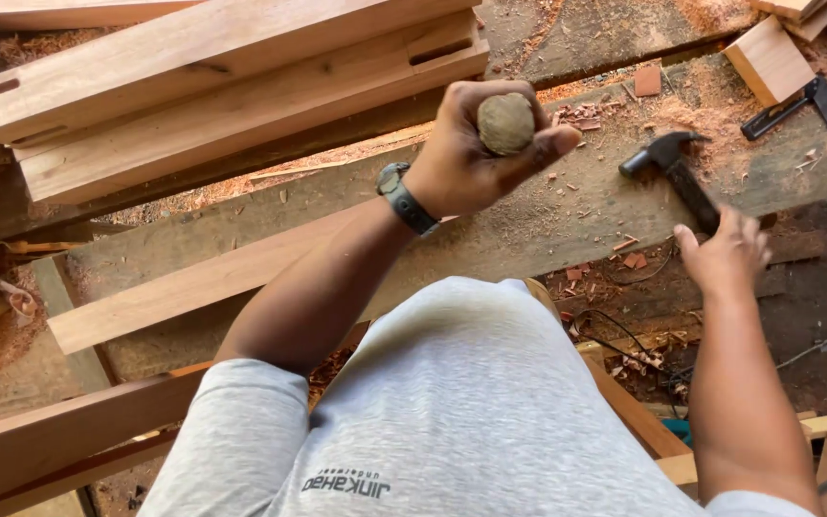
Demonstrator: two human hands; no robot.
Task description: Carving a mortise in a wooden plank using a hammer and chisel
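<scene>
Left hand [471, 153] grips a round wooden tool handle [506, 123] end-on; right hand [725, 251] clasps the claw hammer [674, 170], head pointing away left.

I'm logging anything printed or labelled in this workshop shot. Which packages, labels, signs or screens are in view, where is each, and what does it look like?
Packages, signs: none visible.
Printed logo: small dark lettering on the front of the person's light grey shirt, bottom centre, seen upside down.
Wrist device: dark grey band on the left wrist, beside the left hand gripping a round wooden handle; its face cannot be seen, so a screen is uncertain.
</scene>
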